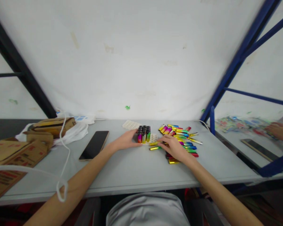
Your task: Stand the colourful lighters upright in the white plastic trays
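Several shiny lighters [144,135] with black tops stand upright in rows in a white holed tray [153,137]. My left hand [128,140] curls around the left side of this group, its thumb along the front edge. To the right, my right hand [172,147] is closed in a pinch on a gold lighter [153,144], beside the tray's bare holes. Another yellow-green lighter [155,148] lies just below those fingertips. Under and around my right hand spreads a loose pile of metallic lighters [182,135] in many colours, partly covered by the hand.
A second white holed tray [131,125] lies behind my left hand. A phone [94,145] rests to the left, near a white cable [68,150], cardboard pieces [21,150] and a plastic bag [73,135]. Blue frame bars [233,69] border the right; beyond them another person's hand [277,130] shows.
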The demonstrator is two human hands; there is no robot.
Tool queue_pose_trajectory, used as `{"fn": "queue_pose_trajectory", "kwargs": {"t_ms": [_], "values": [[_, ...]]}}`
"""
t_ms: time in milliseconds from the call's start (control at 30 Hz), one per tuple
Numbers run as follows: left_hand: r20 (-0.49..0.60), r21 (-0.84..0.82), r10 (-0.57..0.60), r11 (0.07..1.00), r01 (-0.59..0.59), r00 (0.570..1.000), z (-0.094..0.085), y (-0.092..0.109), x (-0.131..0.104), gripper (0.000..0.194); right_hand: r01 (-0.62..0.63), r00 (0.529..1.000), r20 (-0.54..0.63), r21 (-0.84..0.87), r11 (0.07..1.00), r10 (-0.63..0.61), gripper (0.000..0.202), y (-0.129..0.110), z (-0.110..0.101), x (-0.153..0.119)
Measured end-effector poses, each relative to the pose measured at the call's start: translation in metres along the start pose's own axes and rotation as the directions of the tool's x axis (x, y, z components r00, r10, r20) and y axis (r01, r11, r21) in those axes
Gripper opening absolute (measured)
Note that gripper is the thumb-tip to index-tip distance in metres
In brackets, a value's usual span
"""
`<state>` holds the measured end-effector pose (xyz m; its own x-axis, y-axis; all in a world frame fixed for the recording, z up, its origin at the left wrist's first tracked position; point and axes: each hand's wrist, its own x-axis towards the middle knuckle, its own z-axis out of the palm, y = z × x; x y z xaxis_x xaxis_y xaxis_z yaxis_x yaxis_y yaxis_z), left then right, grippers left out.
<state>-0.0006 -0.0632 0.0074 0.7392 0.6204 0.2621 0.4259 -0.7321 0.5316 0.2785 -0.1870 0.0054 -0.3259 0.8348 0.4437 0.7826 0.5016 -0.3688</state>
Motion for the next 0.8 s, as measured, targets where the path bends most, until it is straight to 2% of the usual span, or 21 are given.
{"fn": "queue_pose_trajectory", "kwargs": {"t_ms": [167, 267, 333, 467, 533, 633, 733, 800], "values": [[0.008, -0.008, 0.003, 1.0, -0.003, 1.0, -0.001, 0.001, 0.0, 0.072, -0.161, 0.98, -0.075, 0.254, 0.954, 0.185, 0.034, 0.012, -0.01, 0.022], [0.008, 0.004, -0.001, 1.0, 0.001, 1.0, -0.001, 0.002, -0.001, 0.074, -0.238, 0.948, -0.058, 0.519, 0.821, 0.312, 0.043, 0.023, -0.014, 0.042], [0.011, 0.022, -0.014, 1.0, 0.013, 1.0, -0.001, 0.002, -0.001, 0.075, -0.247, 0.927, -0.056, 0.654, 0.715, 0.372, 0.047, 0.027, -0.015, 0.057], [0.02, 0.022, -0.009, 1.0, 0.009, 1.0, -0.001, 0.001, 0.0, 0.075, -0.209, 0.884, -0.109, 0.779, 0.592, 0.455, 0.051, 0.024, -0.011, 0.082], [0.021, 0.012, 0.005, 1.0, -0.005, 1.0, -0.001, 0.0, 0.0, 0.075, -0.191, 0.876, -0.092, 0.835, 0.516, 0.473, 0.053, 0.019, -0.005, 0.087], [0.012, 0.002, 0.011, 1.0, -0.011, 1.0, 0.0, 0.0, 0.0, 0.078, -0.163, 0.909, -0.017, 0.904, 0.394, 0.416, 0.053, 0.013, 0.006, 0.086], [0.004, 0.004, 0.001, 1.0, -0.001, 1.0, 0.0, 0.0, 0.0, 0.077, -0.142, 0.938, 0.005, 0.918, 0.37, 0.347, 0.051, 0.01, 0.012, 0.081], [0.006, 0.011, -0.004, 1.0, 0.004, 1.0, 0.0, 0.0, 0.0, 0.076, -0.133, 0.938, -0.005, 0.918, 0.373, 0.347, 0.049, 0.01, 0.013, 0.079]]}}
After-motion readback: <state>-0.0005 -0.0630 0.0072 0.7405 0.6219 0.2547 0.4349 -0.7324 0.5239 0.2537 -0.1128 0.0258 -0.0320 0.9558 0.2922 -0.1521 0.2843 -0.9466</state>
